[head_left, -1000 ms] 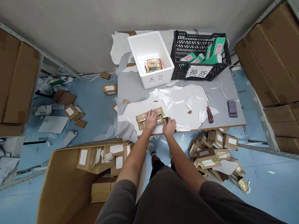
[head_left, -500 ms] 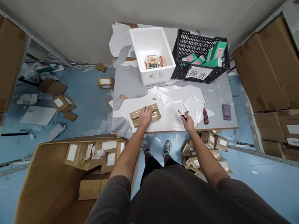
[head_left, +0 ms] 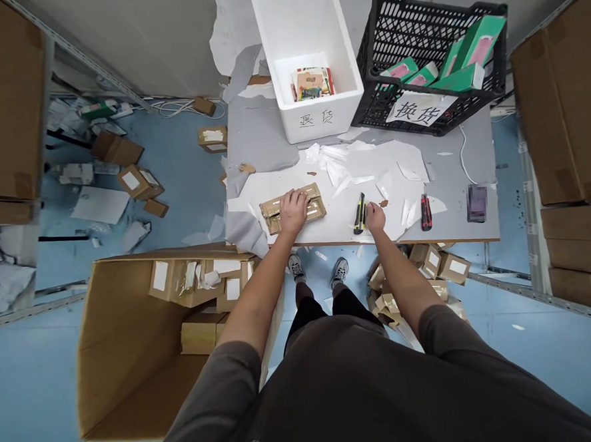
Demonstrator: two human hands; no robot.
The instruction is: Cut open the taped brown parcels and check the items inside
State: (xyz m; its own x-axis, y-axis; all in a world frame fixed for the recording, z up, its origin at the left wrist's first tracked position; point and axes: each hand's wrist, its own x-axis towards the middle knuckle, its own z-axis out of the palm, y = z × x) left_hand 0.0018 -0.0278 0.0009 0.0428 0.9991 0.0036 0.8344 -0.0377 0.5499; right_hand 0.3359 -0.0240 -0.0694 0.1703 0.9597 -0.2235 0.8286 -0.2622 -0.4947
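Our left arm reaches forward from a dark grey sleeve, nearly straight; the left hand [head_left: 293, 211] lies palm down across the middle of a flat brown package [head_left: 316, 202], fingers close together over its top; we cannot tell whether they clasp it or only rest there. Our right arm slants inward from its own sleeve; the right hand [head_left: 375, 217] is low over the table [head_left: 264, 129] with its fingers bent, just beside a yellow-and-black cutter [head_left: 360, 214]; we cannot tell whether the fingertips touch it, nor how narrow their grip is.

The package sits near the table's front edge, on the left; it is oblong, wrapped in shiny, wrinkled tan tape, and slightly askew; the cutter is slim and straight, pointing away from us, and a red-and-black cutter [head_left: 426, 213] lies further right. Under these we see white paper with ragged edges, strewn with thin, crumpled white scraps [head_left: 336, 168]; behind stand a smooth, deep white box [head_left: 320, 129] and a black plastic crate [head_left: 444, 28] of open lattice, tilted in our view, with glossy green cartons [head_left: 471, 77] inside.
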